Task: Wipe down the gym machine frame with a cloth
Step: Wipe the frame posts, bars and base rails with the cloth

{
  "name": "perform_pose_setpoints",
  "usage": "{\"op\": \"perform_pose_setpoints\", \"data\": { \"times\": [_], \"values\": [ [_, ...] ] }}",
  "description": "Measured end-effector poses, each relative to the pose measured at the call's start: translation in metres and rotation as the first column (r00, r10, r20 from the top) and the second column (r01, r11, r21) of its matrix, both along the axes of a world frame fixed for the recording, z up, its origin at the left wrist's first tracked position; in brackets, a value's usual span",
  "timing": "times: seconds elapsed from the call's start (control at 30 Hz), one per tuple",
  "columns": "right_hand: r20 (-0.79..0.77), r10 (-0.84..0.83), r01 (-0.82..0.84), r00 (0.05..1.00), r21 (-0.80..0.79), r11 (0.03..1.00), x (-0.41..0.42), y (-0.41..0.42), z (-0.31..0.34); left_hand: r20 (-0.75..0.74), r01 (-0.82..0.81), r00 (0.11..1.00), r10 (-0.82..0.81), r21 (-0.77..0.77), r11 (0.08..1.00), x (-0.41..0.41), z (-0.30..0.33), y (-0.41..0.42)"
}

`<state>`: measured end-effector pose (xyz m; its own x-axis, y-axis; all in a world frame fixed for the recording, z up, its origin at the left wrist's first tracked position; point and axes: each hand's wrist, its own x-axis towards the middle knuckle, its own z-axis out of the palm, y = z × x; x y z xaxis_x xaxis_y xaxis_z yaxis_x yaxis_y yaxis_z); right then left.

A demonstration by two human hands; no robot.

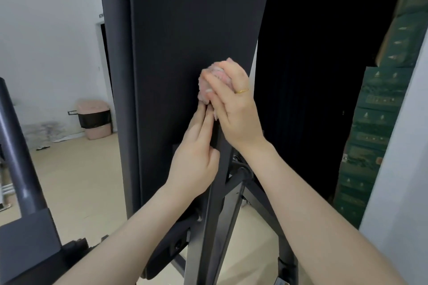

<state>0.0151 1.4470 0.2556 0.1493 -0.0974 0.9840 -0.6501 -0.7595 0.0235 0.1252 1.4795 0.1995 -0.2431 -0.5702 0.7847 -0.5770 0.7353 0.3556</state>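
A tall black upright panel of the gym machine (180,48) fills the middle of the head view, with dark struts and a bolted post below it. My right hand (234,109), a gold ring on one finger, grips a bunched pink cloth (209,82) and holds it against the panel's right side. My left hand (196,152) lies just under the cloth, its fingers straight and pointing up along the panel's lower edge, touching the frame. Part of the cloth is hidden under my right fingers.
A pink bin with a black liner (95,118) stands by the white wall at left. A dark round post and base (20,169) of another machine are at far left. Stacked green boxes (375,122) rise at right beside a dark doorway (312,76). The floor is beige.
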Motion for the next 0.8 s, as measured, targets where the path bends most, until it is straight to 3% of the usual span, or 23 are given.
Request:
{"op": "perform_pose_setpoints", "data": {
  "times": [0.07, 0.2, 0.37, 0.5, 0.57, 0.7, 0.8],
  "values": [
    [0.083, 0.017, -0.021, 0.996, 0.05, 0.999, -0.003, 0.004, -0.016, -0.004, -0.004, 1.0, 0.004, 0.007, 1.0, -0.001, -0.002, 0.0],
    [0.408, 0.101, -0.181, 0.907, 0.162, 0.97, -0.011, 0.007, -0.019, 0.011, 0.034, 0.999, -0.034, 0.024, 0.999, -0.001, -0.009, 0.0],
    [0.498, 0.178, -0.341, 0.848, 0.256, 0.905, -0.004, -0.002, -0.01, -0.019, 0.061, 0.998, -0.06, 0.039, 0.997, -0.004, -0.01, -0.004],
    [0.577, 0.126, -0.477, 0.807, 0.513, 0.714, -0.004, 0.008, -0.063, 0.006, 0.046, 0.999, -0.046, 0.021, 0.999, -0.008, -0.027, -0.001],
    [0.626, 0.127, -0.536, 0.769, 0.524, 0.662, -0.01, 0.006, -0.064, 0.05, 0.006, 0.999, -0.005, -0.023, 1.0, -0.008, -0.041, -0.002],
    [0.652, 0.144, -0.55, 0.745, 0.477, 0.686, -0.022, 0.001, -0.029, 0.077, 0.022, 0.997, -0.023, 0.016, 1.0, -0.006, -0.047, -0.002],
    [0.603, -0.014, -0.358, 0.798, 0.492, 0.794, -0.026, -0.001, -0.032, 0.1, 0.02, 0.995, -0.02, 0.007, 1.0, -0.004, -0.046, -0.002]
  ]
}}
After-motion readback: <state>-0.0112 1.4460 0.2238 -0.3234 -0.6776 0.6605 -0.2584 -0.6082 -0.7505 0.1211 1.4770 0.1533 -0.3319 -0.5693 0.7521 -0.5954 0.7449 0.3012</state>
